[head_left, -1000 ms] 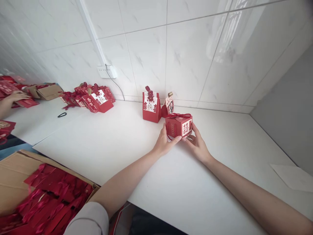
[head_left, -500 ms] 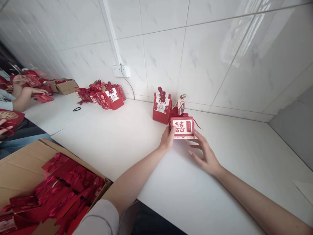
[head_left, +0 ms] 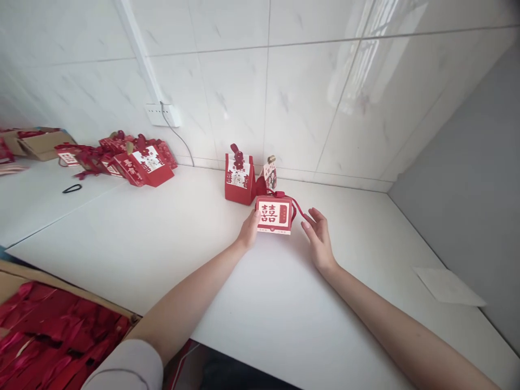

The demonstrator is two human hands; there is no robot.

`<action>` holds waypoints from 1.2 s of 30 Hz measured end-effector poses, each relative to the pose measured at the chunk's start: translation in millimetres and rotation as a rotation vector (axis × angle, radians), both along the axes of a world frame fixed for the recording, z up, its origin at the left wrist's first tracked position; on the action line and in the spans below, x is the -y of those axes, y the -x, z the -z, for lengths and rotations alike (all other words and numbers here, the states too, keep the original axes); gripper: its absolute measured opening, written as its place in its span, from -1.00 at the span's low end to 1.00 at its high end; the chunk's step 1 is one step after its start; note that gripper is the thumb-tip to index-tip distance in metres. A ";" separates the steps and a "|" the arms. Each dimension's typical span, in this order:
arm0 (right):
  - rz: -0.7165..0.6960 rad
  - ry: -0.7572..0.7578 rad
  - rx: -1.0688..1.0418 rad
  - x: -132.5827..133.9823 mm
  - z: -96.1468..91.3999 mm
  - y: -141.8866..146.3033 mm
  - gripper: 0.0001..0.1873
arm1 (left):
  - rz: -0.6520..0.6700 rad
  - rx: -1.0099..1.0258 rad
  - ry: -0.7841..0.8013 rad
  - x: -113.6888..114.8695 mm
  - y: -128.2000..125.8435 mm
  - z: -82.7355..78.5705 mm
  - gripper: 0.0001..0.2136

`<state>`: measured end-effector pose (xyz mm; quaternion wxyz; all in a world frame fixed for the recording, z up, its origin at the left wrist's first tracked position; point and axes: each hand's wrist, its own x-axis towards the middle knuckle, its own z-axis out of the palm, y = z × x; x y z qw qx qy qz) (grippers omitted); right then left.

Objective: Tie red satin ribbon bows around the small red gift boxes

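Observation:
A red and white gift box point(head_left: 273, 215) with a double-happiness character on its face is tilted toward me just over the white table. My left hand point(head_left: 247, 232) grips its left side, thumb on the front and the other fingers hidden behind. From the top of the box a red ribbon point(head_left: 298, 205) runs to the right. Its end lies between the thumb and fingers of my right hand point(head_left: 319, 238), which is apart from the box. Close behind stand a red box with a picture card point(head_left: 239, 179) and a smaller card with a gold bow point(head_left: 270, 174), partly hidden.
Red gift boxes point(head_left: 148, 165) cluster at the left by the wall, below a socket strip point(head_left: 162, 115). A black loop point(head_left: 72, 188) lies nearby. An open carton point(head_left: 44, 145) is farther left; another carton of red packages point(head_left: 52, 336) sits lower left. White paper point(head_left: 449, 286) lies right.
My view has turned to the right. My right hand has left the box's right edge and drawn the ribbon out sideways. My left hand keeps its grip on the box.

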<state>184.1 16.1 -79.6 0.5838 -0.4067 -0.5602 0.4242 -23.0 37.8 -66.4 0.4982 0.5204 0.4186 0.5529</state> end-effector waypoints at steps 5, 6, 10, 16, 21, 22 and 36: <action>-0.150 0.082 -0.038 4.3 -8.0 3.1 -0.15 | 0.061 -0.051 -0.016 2.3 -1.6 -1.7 -0.33; -0.211 0.073 -0.036 4.9 -11.4 3.7 -0.14 | 0.075 -0.066 -0.025 3.3 -1.9 -1.9 -0.33; -0.427 -0.012 -0.044 5.0 -22.4 4.6 -0.19 | 0.118 -0.121 -0.069 7.3 -2.4 -3.2 -0.36; -0.387 -0.011 -0.003 3.4 -19.2 2.9 -0.14 | 0.122 -0.154 -0.122 9.2 -2.6 -2.8 -0.35; -0.319 -0.015 -0.027 1.8 -10.9 -1.6 -0.21 | 0.131 0.024 -0.002 4.7 -4.7 -3.5 -0.34; -0.313 0.002 -0.043 1.0 -9.4 -2.9 -0.27 | 0.120 0.067 0.021 4.0 -4.3 -5.3 -0.35; -0.429 0.175 -0.071 4.1 -13.9 -3.6 -0.31 | 0.215 0.048 0.244 -1.0 0.3 -15.5 -0.34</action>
